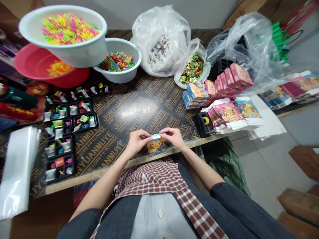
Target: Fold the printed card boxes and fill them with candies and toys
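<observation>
A small blue and yellow printed box (157, 146) stands at the table's front edge, in front of my body. My left hand (137, 142) pinches its upper left corner, thumb and fingers together. At the upper right corner my right hand (173, 137) does the same. The box's top edge shows white between my fingertips. To the right of my hands is a black tape dispenser (202, 125) with a yellow core, beside a row of flat pink cartons (225, 113).
Black trays (59, 151) of small toys and packets lie at the left, near clear plastic sleeves (20, 166). Tubs (119, 74) of colourful pieces and plastic bags (161, 25) line the back. Stacked blue boxes (195, 96) and pink boxes (239, 74) stand at the right.
</observation>
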The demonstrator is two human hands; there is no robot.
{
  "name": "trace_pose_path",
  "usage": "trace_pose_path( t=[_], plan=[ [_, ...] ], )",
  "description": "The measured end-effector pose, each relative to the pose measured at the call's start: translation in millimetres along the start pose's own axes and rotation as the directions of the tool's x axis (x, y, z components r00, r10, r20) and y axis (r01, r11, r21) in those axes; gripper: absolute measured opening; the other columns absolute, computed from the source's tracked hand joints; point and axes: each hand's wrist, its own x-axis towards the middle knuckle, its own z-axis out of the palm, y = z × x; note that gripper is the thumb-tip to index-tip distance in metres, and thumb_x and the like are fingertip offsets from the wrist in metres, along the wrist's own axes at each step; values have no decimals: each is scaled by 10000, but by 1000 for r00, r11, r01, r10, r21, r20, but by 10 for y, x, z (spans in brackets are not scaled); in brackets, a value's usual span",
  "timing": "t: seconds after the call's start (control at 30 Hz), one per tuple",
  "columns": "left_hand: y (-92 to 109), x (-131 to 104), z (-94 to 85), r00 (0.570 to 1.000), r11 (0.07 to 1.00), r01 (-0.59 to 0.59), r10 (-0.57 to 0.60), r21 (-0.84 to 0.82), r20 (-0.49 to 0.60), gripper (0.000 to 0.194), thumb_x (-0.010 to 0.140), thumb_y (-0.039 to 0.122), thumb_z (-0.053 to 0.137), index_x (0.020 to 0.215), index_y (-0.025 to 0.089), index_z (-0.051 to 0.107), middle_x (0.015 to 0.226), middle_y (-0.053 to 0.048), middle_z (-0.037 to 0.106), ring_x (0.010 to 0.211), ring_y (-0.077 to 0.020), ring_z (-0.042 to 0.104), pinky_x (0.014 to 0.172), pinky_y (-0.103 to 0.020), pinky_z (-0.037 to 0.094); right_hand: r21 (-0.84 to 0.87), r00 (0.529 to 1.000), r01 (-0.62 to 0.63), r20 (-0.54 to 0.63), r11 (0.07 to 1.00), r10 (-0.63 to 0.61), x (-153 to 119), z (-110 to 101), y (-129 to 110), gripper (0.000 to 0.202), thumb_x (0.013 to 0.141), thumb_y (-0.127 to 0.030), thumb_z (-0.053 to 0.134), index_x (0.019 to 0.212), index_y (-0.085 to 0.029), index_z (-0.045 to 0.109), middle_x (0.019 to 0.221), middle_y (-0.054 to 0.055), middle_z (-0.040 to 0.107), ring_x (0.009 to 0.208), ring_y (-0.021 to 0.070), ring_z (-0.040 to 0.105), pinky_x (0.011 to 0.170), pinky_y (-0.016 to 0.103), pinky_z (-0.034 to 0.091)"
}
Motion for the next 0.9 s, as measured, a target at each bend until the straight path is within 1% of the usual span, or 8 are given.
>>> trace_pose_path(
  t=[0.1,0.23,0.5,0.57,0.63,0.77,0.83,0.9],
  plan=[
    [65,-60,-11,1000,1000,23,-23,-12,21,120,630,309,780,637,191,760,675,-45,733,626,-168,657,595,-266,520,-23,1000,2,0,1000,-2,-34,-5,-34,240,644,-421,842,712,-202,771,741,36,749,697,181,662,694,314,525],
    [90,-28,-11,997,997,72,-72,-8,0,105,605,289,777,598,187,751,633,-41,721,601,-166,642,588,-268,486,-33,999,-40,2,999,40,9,2,-41,281,639,-456,842,685,-190,763,669,26,727,612,160,627,620,294,500],
    [71,70,-10,989,990,141,-140,-17,43,129,593,292,775,589,167,740,587,-39,706,556,-161,618,568,-267,488,-6,999,-32,25,999,32,35,-16,-42,268,630,-433,852,666,-185,757,677,24,731,620,152,630,641,288,501],
    [86,32,-5,996,997,65,-67,36,51,132,642,298,759,607,171,743,616,-43,716,578,-164,636,573,-262,499,1,999,-30,32,1000,30,31,-26,-41,271,629,-435,855,670,-185,758,687,26,737,632,156,641,657,290,512],
    [96,-47,-3,996,990,-75,69,122,50,146,716,313,730,653,183,753,694,-53,741,639,-168,669,612,-262,525,-2,999,-21,44,1000,21,23,-46,-38,277,639,-446,850,682,-188,761,703,31,744,651,166,659,676,301,528],
    [58,-236,-23,948,906,-319,311,280,74,164,847,301,635,800,206,759,859,-68,763,761,-170,709,723,-279,570,-63,994,78,86,995,-72,-38,-111,-12,230,722,-446,802,785,-225,789,855,53,781,821,217,722,811,364,564],
    [21,-284,-22,927,864,-374,363,336,99,189,887,268,577,819,203,742,870,-72,754,761,-164,707,723,-278,570,-117,983,163,103,980,-152,-90,-121,24,186,759,-421,779,847,-258,796,964,56,786,941,240,726,920,413,550],
    [-2,-275,11,914,825,-404,383,395,134,199,900,269,561,786,199,709,869,-75,740,762,-166,698,725,-283,566,-173,971,232,102,957,-217,-147,-93,68,148,798,-406,747,860,-279,793,1009,56,784,983,250,721,968,450,536]
  ],
)
